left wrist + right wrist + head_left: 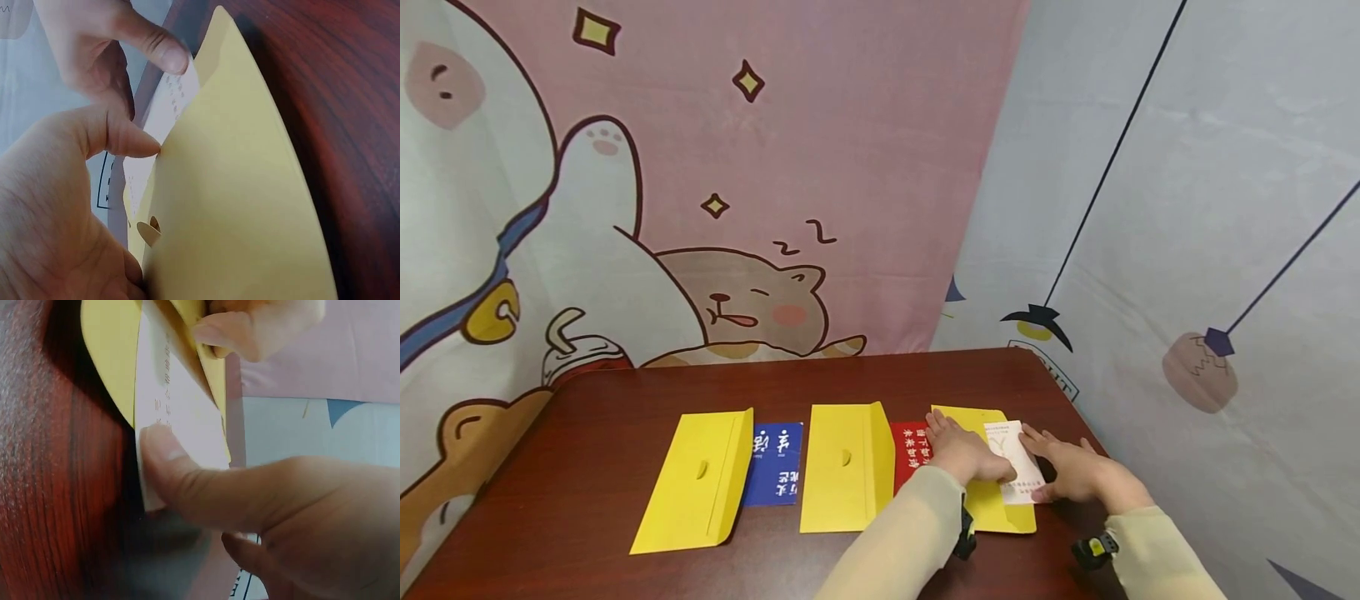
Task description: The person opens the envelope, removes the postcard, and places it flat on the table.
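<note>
Three yellow envelopes lie in a row on the dark wooden table (602, 417). On the right-hand envelope (992, 508) lies a white printed card (1017, 458), partly over its opening. My left hand (958, 450) rests flat on this envelope, its thumb tip (147, 145) against the envelope's edge (237, 206) beside the card (165, 106). My right hand (1067, 467) pinches the card (175, 419), thumb (181, 472) on its printed face and fingers below it. A red card (910, 450) peeks out at the left of that envelope.
The left envelope (696, 479) and the middle envelope (842, 467) lie with flaps open, a blue card (775, 462) between them. Printed cloth hangs behind the table and on the right. The table's right edge runs close to my right hand.
</note>
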`<control>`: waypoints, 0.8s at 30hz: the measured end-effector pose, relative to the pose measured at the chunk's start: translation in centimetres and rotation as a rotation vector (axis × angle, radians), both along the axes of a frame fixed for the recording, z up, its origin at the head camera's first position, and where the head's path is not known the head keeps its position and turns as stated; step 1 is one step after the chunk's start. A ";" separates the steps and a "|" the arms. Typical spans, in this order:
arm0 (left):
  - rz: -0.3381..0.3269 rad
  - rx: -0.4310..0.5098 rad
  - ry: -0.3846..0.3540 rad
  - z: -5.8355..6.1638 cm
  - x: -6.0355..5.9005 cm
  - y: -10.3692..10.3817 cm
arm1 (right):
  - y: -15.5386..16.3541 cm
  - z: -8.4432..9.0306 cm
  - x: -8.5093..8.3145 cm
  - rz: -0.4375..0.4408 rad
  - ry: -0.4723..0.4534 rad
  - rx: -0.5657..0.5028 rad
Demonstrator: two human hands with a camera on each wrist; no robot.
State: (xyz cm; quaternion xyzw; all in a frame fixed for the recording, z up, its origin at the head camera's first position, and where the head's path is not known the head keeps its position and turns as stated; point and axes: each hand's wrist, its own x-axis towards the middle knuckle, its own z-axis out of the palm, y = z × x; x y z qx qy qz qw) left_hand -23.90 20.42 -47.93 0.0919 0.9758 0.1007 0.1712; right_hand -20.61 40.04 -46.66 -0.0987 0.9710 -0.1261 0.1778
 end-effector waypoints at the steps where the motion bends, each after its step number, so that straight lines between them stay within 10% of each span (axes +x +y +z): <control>1: -0.001 -0.002 0.000 0.0 0.0 0.0 | 0.1 0.0 0.1 0.008 0.009 -0.027; 12: 0.000 -0.005 0.003 -0.2 0.1 0.1 | 0.2 -0.9 -0.4 -0.100 0.251 -0.298; 24: 0.005 -0.003 0.011 -0.2 0.2 0.1 | -0.4 -2.0 -0.8 -0.424 0.221 -0.482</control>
